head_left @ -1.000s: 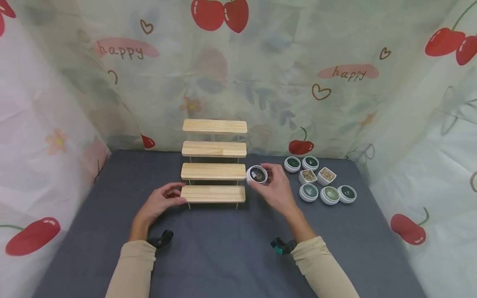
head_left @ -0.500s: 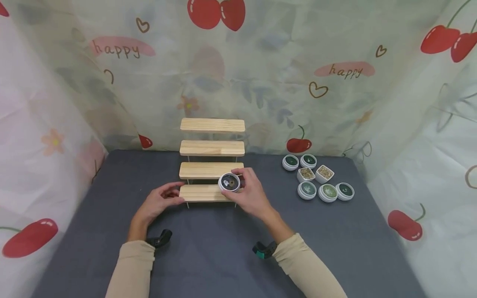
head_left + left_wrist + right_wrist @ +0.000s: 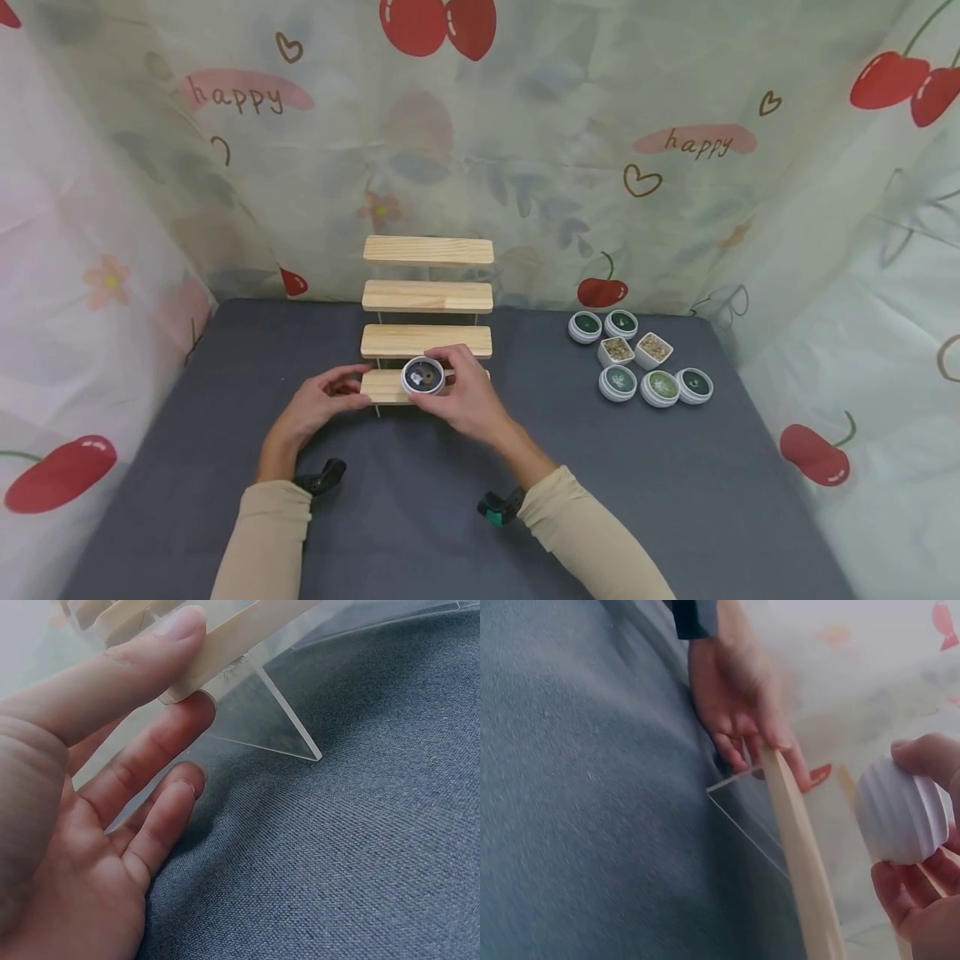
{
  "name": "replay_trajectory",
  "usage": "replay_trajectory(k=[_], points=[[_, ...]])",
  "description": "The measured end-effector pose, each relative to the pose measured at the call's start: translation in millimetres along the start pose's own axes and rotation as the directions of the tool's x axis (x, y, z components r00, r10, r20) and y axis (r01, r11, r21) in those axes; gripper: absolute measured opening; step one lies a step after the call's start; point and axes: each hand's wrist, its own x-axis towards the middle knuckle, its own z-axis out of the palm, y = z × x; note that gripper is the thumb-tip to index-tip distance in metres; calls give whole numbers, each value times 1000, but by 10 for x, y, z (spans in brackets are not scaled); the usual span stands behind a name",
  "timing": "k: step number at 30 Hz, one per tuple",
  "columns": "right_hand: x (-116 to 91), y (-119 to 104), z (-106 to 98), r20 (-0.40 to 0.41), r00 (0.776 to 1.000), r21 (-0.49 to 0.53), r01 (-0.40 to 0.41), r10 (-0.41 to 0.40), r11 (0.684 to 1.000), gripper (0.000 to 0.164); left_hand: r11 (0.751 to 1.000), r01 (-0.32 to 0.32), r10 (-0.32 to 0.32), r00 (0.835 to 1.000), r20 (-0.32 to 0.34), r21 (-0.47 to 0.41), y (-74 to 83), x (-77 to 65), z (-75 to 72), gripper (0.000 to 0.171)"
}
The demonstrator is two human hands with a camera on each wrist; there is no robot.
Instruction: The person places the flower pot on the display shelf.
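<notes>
A four-tier stand has pale wooden shelves on clear supports. My left hand pinches the left end of its lowest shelf, thumb on one side and fingertip against the other in the left wrist view. My right hand grips a small round white pot between thumb and fingers. The pot is dark inside its rim, with a brown spot and a pale one. Its ribbed side shows in the right wrist view, apart from the shelf edge. The pot and right hand hide much of the lowest shelf.
To the right on the dark cloth stand several round white pots with green tops. Among them are two square white pots with grainy contents. A printed curtain rises behind and at both sides.
My right hand has carried the round pot leftward, from beside the stand to over the middle of the lowest shelf. The left hand has kept its place at the shelf end.
</notes>
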Motion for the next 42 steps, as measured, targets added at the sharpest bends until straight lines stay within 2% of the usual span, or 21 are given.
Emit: replay_trajectory(k=[6,13,20,26,35,42], points=[[28,-10,146,25,999,-13,25,-24,1000,61,1000,2,-2,1000,5,-14,-16,15,-14,72],[47,-19,321,-37,999,20,4,-3,1000,61,1000,1,-1,1000,13,-9,-2,6,-29,70],[51,-8,451,-60,998,40,-19,22,999,61,1000,-2,2,1000,11,-2,13,-5,-24,69],[46,25,519,-90,995,-18,-43,42,999,61,1000,4,-4,1000,1,3,-3,0,-11,70],[62,59,569,-134,991,-86,-30,18,996,60,1000,-11,11,1000,-2,-6,-21,20,-15,69],[67,80,585,-110,992,-23,-67,64,998,62,1000,-5,5,1000,0,-12,-28,18,-11,69]])
